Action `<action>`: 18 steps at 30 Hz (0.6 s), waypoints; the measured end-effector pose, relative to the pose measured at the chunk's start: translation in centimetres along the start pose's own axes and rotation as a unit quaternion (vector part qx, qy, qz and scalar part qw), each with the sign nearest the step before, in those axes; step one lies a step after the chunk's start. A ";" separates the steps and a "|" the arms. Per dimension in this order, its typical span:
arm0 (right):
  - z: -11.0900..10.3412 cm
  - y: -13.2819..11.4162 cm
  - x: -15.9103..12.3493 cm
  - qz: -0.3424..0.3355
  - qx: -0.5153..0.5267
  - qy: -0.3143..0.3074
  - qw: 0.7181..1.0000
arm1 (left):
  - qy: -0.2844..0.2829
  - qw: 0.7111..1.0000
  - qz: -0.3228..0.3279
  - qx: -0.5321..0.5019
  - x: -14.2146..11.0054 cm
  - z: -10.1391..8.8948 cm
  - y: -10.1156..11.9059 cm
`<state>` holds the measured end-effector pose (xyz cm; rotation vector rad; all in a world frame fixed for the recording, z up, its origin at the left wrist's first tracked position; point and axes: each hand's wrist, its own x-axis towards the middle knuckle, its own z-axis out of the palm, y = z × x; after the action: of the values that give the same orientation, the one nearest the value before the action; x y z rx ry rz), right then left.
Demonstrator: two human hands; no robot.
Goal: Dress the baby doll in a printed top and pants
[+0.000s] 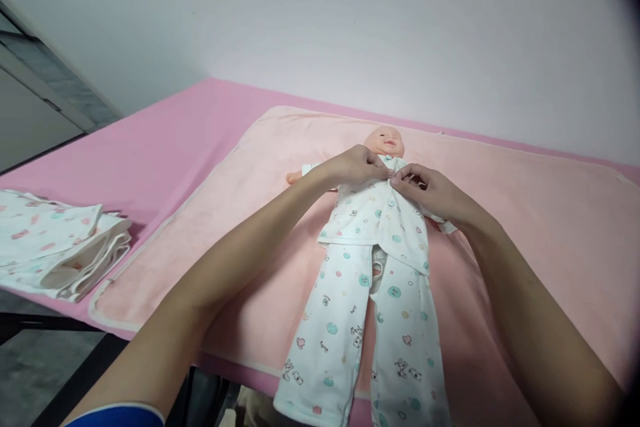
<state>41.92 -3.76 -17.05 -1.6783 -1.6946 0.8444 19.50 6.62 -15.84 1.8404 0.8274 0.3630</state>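
A baby doll [384, 139] lies on its back, its head toward the wall. It wears a white printed shirt [363, 217] and matching long trousers [333, 320], whose legs reach past the front edge of the table. My left hand [357, 165] pinches the shirt front at the upper chest. From the other side my right hand [431, 190] grips the front edge at the same spot, fingertips touching or nearly so. A button there is hidden or too small to make out. One button [391, 203] shows just below my fingers.
Under the doll spreads a pale pink blanket [190, 240] with a light border, on a table with a pink cover [185, 120]. Folded printed cloths [65, 240] are stacked at the left table edge. A white wall [350, 33] stands behind.
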 end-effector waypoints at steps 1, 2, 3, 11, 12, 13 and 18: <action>0.1 0.1 0.0 0.000 0.000 0.000 1.000 | 0.001 1.000 0.000 -0.002 0.1 0.0 -0.2; 0.3 0.1 0.0 0.002 0.003 0.002 1.000 | 0.003 1.000 0.001 -0.003 0.2 0.0 -0.3; 0.4 0.2 0.1 0.006 0.008 0.006 1.000 | 0.004 1.000 0.002 -0.004 0.2 0.1 -0.4; 0.9 -0.2 0.2 0.023 0.022 0.037 0.999 | 0.012 1.000 0.009 0.007 0.1 0.2 -0.2; 0.9 -0.3 0.1 0.022 0.024 0.035 0.999 | 0.015 1.000 0.007 0.014 0.1 0.1 -0.1; 1.0 -0.4 0.1 0.022 0.029 0.034 0.999 | 0.016 1.000 0.007 0.022 0.1 0.1 -0.1; 1.3 -0.1 0.2 0.007 0.067 0.034 0.997 | 0.006 0.999 0.031 0.028 0.3 -0.1 -0.1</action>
<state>40.81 -3.56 -17.78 -1.6130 -1.5471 0.8775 19.58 6.90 -15.94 1.9205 0.7963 0.3950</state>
